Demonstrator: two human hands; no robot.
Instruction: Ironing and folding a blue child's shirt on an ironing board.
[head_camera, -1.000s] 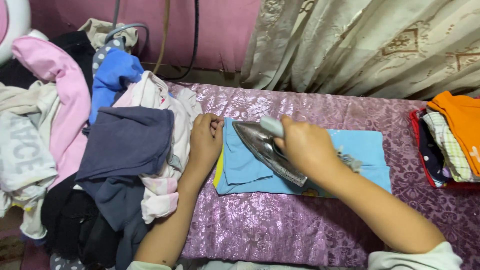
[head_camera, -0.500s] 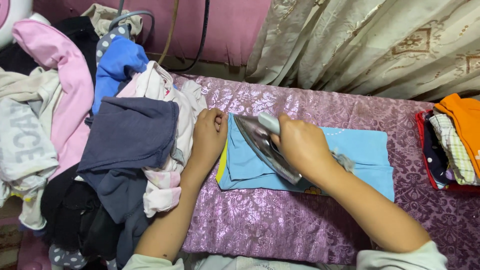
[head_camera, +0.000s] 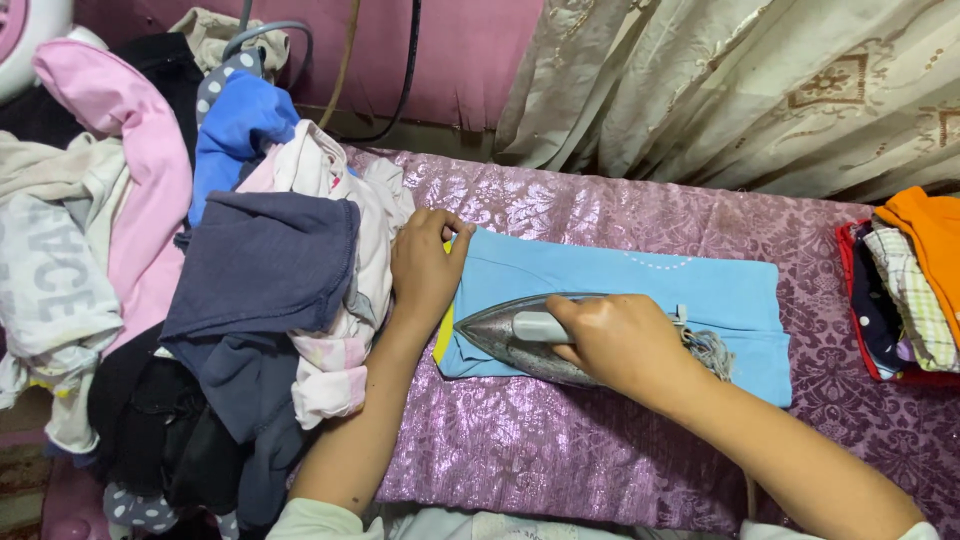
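A folded light blue garment (head_camera: 640, 290) lies flat on a purple patterned cloth (head_camera: 600, 440). My right hand (head_camera: 625, 345) grips the handle of a grey metal iron (head_camera: 505, 335), which rests on the garment's near left part with its tip pointing left. My left hand (head_camera: 425, 265) lies flat with fingers together, pressing the garment's left edge where a bit of yellow shows. The iron's frayed cord (head_camera: 708, 350) trails by my right wrist.
A heap of unfolded clothes (head_camera: 200, 280) in pink, blue, navy, white and black fills the left side. Folded clothes (head_camera: 915, 280) in orange and checks are stacked at the right edge. A beige curtain (head_camera: 740, 90) hangs behind, with cables (head_camera: 400, 80) on the pink wall.
The iron has turned and slid toward the garment's near left corner, now lying more level. My left hand stays at the garment's left edge. The view shifted slightly.
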